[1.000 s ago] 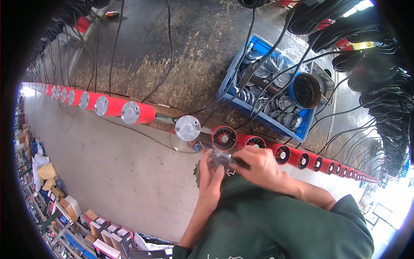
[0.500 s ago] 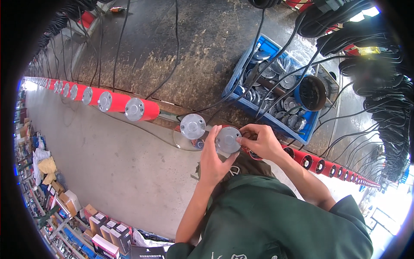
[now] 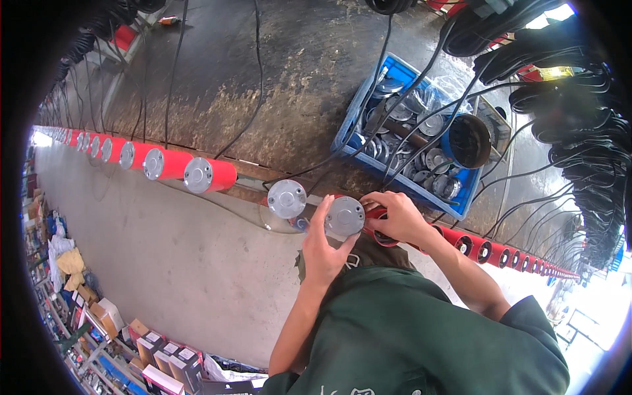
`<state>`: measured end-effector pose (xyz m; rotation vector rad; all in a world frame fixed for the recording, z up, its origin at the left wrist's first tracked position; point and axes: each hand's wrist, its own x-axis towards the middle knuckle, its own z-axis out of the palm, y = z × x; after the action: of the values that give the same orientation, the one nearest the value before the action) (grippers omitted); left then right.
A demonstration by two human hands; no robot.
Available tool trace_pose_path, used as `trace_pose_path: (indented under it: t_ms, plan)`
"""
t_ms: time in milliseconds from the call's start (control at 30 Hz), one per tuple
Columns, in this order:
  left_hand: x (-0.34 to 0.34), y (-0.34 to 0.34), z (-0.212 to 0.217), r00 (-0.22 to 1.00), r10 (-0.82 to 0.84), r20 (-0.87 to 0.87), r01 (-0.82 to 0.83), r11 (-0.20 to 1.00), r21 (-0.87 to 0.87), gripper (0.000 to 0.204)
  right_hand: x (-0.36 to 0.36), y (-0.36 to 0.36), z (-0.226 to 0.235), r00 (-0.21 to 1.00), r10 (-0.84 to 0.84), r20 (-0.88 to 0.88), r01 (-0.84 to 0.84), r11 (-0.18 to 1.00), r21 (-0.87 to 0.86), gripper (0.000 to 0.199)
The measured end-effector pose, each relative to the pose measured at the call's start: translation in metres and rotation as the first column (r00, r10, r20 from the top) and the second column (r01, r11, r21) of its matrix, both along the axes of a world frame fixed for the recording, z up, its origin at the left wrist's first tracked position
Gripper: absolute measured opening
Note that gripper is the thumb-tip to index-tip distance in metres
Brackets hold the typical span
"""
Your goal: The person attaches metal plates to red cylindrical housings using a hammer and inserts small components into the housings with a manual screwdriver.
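Note:
A round silvery metal cap [image 3: 345,216] with small holes near its rim covers the end of a red cylinder. My left hand [image 3: 324,249] is closed round this cap and cylinder, fingers on the left side and thumb below. Just right of the cap, my right hand [image 3: 397,216] has its fingers bent together over another red cylinder [image 3: 382,232], whose dark end faces me. Whether those fingertips pinch something small is hidden. Left of my left hand sits another red cylinder with a metal cap [image 3: 287,199], untouched.
Capped red cylinders [image 3: 209,175] run in a row along the table edge to the left; uncapped ones [image 3: 486,251] continue right. A blue crate [image 3: 454,209] of metal caps and a round dark tin [image 3: 470,141] stands on the worn table [image 3: 217,79]. Black cables [image 3: 260,72] cross it.
My right hand has moved from the hole at the cap's right rim onto the neighbouring cylinder. My left hand keeps its hold. The whole view has shifted slightly.

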<state>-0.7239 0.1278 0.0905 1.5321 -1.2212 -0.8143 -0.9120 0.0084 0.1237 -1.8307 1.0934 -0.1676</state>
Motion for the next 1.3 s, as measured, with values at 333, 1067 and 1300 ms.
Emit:
trace_pose_path:
  t_ms: [333, 1067, 1300]
  plan:
    - [0.0, -0.001, 0.005, 1.0, -0.011, -0.026, 0.012, 0.999, 0.038, 0.09, -0.002, -0.002, -0.017, 0.994, -0.105, -0.006, 0.104, 0.971, 0.216, 0.043]
    - [-0.001, -0.002, -0.001, 0.993, -0.012, 0.115, 0.012, 1.0, 0.002, 0.086, -0.011, -0.009, -0.021, 0.993, -0.079, 0.084, 0.055, 0.964, 0.26, 0.04]
    - [0.0, -0.001, -0.005, 0.977, -0.042, 0.208, 0.044, 0.999, -0.001, 0.083, -0.006, -0.01, -0.013, 0.994, -0.06, 0.092, 0.036, 0.97, 0.239, 0.039]
